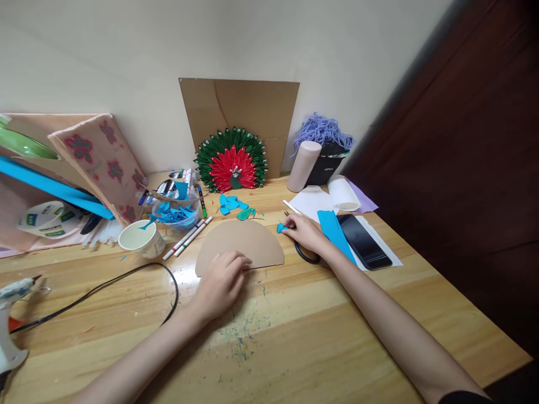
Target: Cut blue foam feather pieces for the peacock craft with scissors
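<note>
left hand [221,280] on cardboard semicircle [240,242] edge, bare table [295,336] nearby

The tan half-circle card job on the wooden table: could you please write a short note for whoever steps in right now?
Left hand: pressed flat on the near edge of the tan half-circle card, holding nothing.
Right hand: fingertips pinching a small blue paper petal at the card's right edge, above the scissors.
More blue petals lie behind the card; the glue gun rests far left.
Done: petals cut. Left: no petals on the card yet.
</note>
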A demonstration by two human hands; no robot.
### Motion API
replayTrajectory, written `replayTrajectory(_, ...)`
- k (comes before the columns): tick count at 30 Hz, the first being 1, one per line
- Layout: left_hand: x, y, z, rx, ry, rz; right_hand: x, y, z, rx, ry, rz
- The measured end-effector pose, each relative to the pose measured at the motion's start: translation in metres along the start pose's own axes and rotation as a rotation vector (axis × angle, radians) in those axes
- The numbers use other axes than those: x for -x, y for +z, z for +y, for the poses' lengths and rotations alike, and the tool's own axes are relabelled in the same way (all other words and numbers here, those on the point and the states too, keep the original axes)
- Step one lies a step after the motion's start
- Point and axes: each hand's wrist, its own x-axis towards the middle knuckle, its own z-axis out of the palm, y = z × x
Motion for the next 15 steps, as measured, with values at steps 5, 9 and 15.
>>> replayTrajectory(5,-0.032,0.024,0.019,0.262,-0.354,0.045,0.015,0.007,-0.014,-0.347,0.020,-0.039)
replayTrajectory(9,-0.056,0.041,0.022,0.401,-0.417,0.124,0.035,0.011,-0.033,-0.759,0.026,-0.227)
replayTrajectory(15,-0.059,0.045,0.017,0.771,-0.491,0.130,0.045,0.027,-0.039,-0.924,0.110,-0.090)
